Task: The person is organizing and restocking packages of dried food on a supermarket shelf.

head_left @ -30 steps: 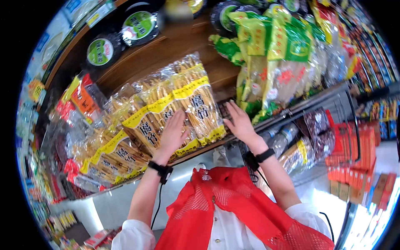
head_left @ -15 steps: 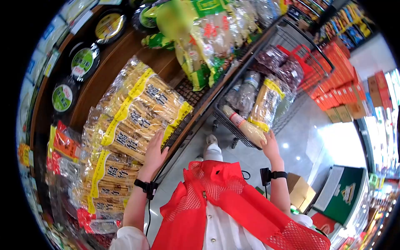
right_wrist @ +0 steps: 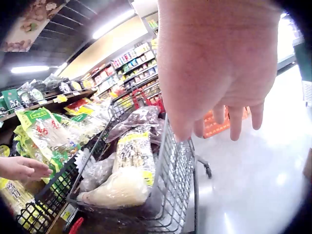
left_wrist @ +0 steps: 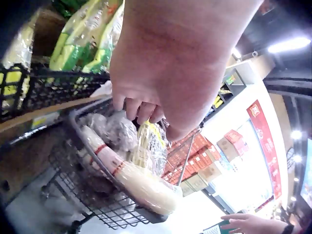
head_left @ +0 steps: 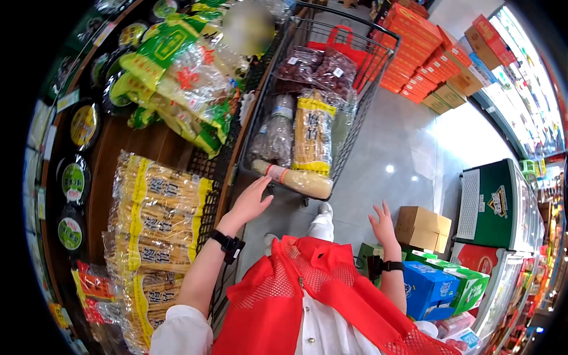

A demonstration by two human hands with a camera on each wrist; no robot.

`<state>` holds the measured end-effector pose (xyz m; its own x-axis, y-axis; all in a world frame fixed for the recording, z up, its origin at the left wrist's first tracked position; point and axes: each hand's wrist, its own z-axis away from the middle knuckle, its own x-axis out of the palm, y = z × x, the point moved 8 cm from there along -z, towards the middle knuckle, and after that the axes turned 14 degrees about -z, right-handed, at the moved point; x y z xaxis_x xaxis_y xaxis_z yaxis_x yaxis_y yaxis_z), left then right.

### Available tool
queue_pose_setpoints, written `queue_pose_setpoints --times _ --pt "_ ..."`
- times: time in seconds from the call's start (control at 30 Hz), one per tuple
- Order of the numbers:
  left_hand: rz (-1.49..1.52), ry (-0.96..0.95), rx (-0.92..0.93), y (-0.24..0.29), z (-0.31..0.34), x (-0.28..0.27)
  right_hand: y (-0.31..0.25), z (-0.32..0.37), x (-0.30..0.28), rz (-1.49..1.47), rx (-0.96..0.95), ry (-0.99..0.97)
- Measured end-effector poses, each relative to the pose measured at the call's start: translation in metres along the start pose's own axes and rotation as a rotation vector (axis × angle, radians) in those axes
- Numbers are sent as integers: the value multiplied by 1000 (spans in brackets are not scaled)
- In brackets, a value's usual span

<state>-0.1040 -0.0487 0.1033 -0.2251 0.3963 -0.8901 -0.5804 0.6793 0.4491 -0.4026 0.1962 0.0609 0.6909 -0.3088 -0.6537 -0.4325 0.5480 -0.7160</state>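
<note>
The left hand [head_left: 251, 202] is held open, its fingers stretched forward and relaxed, with nothing gripped. It is seen at the near end of the black wire shopping cart [head_left: 365, 100], just beside the long pale roll-shaped package with a red band [head_left: 299, 180]; whether the fingertips touch the package cannot be told. The package is laid across the cart's near end, below an upright clear bag of yellow beancurd sticks [head_left: 312, 133]. The right hand [head_left: 383, 225] is raised over the grey floor, fingers spread and empty, apart from the cart and near a brown cardboard box [head_left: 420, 228]. Similar yellow-labelled bags [head_left: 160, 204] are stacked on the wooden shelf at the left.
</note>
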Motion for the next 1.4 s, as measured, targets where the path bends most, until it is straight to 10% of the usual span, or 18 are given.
queue_pose_setpoints --times 0.47,0.73,0.93,1.0,1.4 --pt "413 107 -448 -80 -229 146 86 -123 -148 52 137 28" --pt "474 52 -870 -66 -235 134 118 -154 -179 55 123 -13" --pt "407 -278 -660 -9 -258 148 123 -172 -168 23 125 -73" --pt "-86 39 -336 18 -264 124 113 -183 -167 18 105 -83" --pt "865 464 -409 90 -209 -33 28 -241 -121 3 -226 -206"
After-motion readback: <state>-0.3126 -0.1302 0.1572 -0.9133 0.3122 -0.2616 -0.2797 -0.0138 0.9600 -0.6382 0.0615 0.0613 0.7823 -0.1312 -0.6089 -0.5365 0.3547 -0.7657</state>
